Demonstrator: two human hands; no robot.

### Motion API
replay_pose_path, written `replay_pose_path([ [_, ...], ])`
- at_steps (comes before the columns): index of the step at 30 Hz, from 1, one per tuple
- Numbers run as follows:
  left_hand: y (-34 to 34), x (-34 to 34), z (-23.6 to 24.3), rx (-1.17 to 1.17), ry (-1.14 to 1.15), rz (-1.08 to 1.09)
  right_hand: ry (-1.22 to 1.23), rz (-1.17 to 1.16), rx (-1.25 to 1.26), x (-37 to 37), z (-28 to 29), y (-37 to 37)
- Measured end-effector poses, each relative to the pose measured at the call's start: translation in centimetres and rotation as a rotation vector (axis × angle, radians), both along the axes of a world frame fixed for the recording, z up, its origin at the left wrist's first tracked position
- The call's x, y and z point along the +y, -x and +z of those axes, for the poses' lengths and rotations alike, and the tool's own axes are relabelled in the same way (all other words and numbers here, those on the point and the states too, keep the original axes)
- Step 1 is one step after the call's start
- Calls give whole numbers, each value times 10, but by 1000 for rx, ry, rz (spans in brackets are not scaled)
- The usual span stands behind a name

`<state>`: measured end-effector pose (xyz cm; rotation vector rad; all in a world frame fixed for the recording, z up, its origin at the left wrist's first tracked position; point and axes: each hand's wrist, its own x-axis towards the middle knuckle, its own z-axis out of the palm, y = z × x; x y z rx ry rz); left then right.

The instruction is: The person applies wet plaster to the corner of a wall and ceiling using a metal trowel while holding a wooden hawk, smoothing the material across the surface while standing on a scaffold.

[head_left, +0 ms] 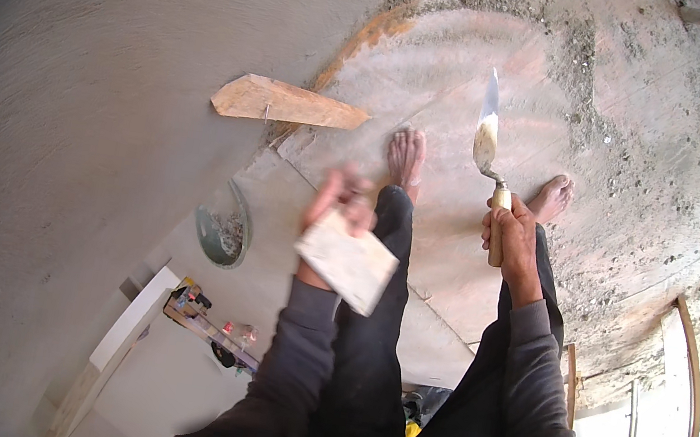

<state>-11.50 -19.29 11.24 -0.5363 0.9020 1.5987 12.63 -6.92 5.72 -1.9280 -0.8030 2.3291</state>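
Note:
My right hand (pixel 516 240) is wrapped round the wooden handle of a pointed trowel (pixel 488 135). Its metal blade points away from me, over the board between my bare feet, with pale residue near the neck. On the left, my left hand (pixel 335 198) is smeared by motion, its fingers at the upper edge of a small pale rectangular board (pixel 348 259). That board is tilted in front of my left forearm and thigh, and it hides part of my wrist. Whether it has a handle cannot be seen.
A wet-looking plastered wall (pixel 96 87) fills the left. A pointed wood piece (pixel 294 106) with a nail juts beside it. Below stands a dark green bucket (pixel 223 230) holding grey material. I stand on dusty boards (pixel 452 207); mortar crumbs lie right, wooden poles (pixel 690 364) lower right.

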Motion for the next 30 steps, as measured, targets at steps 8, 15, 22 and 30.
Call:
replay_pose_path([
  [8, -55, 22, -32, 157, 454, -220, 25, 69, 145, 3, -19, 43],
  [15, -17, 29, -46, 408, 749, -112, 98, -173, 261, -20, -122, 135],
  [22, -6, 47, -45, 695, 751, -242, 154, -186, 319, -39, -161, 201],
  [30, 8, 61, -44, 729, 702, -349, 94, -100, 260, -40, -181, 222],
])
